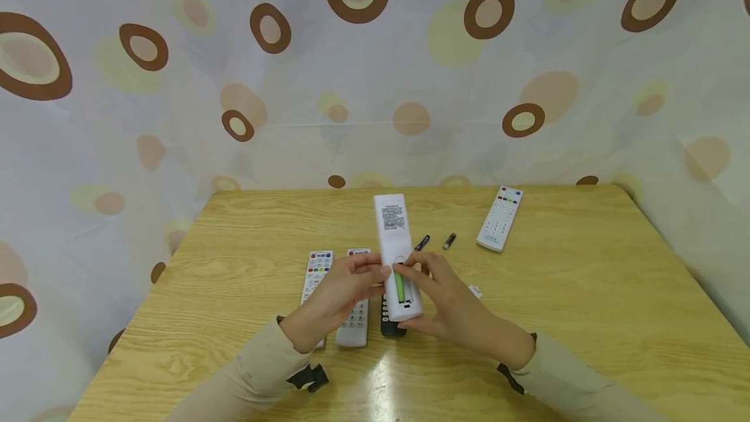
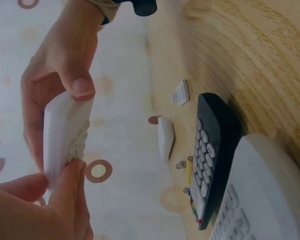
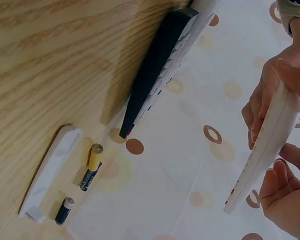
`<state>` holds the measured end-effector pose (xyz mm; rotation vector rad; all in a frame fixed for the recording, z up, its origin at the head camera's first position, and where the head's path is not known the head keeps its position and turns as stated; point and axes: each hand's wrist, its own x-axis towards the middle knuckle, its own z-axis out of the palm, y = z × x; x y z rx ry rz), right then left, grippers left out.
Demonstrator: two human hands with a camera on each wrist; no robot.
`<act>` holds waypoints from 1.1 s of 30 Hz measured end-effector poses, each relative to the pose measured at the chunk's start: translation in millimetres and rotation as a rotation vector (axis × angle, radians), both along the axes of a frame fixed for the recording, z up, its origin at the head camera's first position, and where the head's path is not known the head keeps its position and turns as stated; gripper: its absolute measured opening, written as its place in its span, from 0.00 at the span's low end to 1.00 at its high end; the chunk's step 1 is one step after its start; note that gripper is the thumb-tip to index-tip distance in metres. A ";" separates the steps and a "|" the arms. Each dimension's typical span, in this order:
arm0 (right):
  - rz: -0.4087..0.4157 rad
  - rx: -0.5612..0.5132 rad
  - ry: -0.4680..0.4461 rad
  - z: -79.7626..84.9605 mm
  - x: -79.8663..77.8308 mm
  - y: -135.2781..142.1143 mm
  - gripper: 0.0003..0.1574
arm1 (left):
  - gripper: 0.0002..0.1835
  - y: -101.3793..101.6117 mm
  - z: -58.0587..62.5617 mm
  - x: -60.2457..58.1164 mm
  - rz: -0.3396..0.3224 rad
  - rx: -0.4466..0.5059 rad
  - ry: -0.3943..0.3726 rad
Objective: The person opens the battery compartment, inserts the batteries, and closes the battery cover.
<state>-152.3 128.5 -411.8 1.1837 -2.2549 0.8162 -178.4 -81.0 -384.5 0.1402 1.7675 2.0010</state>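
Note:
A white remote control (image 1: 391,226) is held up over the table, its back facing the head camera. Its battery compartment is uncovered, and a green battery (image 1: 400,288) lies inside. My left hand (image 1: 336,292) grips the remote's left edge between thumb and fingers. At the other side, my right hand (image 1: 451,295) has its thumb at the lower end and a fingertip at the upper end of the battery. In the left wrist view the thumb of the right hand (image 2: 62,57) lies against the remote's end. Part of the compartment is hidden under the right fingers.
Two white remotes (image 1: 353,331) (image 1: 317,272) and a black remote (image 1: 393,326) lie below the hands. Two small dark batteries (image 1: 449,241) (image 1: 423,243) rest beyond. Farther right lies another white remote (image 1: 500,219). A white battery cover (image 3: 50,170) sits near the right hand.

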 end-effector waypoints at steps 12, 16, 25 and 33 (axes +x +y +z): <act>-0.043 0.011 0.107 -8.1 1.0 -0.5 0.40 | 0.21 0.6 0.4 -0.5 -0.003 -0.011 0.017; -0.013 0.011 0.048 -5.5 -0.8 4.7 0.39 | 0.21 0.5 -1.0 -1.4 0.000 -0.010 0.003; -0.010 -0.134 -0.133 0.4 -44.2 41.3 0.22 | 0.20 -1.3 -3.3 -5.1 0.046 -0.024 -0.021; -0.112 0.287 -0.319 -20.7 -81.1 51.4 0.16 | 0.21 -1.1 -5.5 -6.7 0.042 -0.020 -0.029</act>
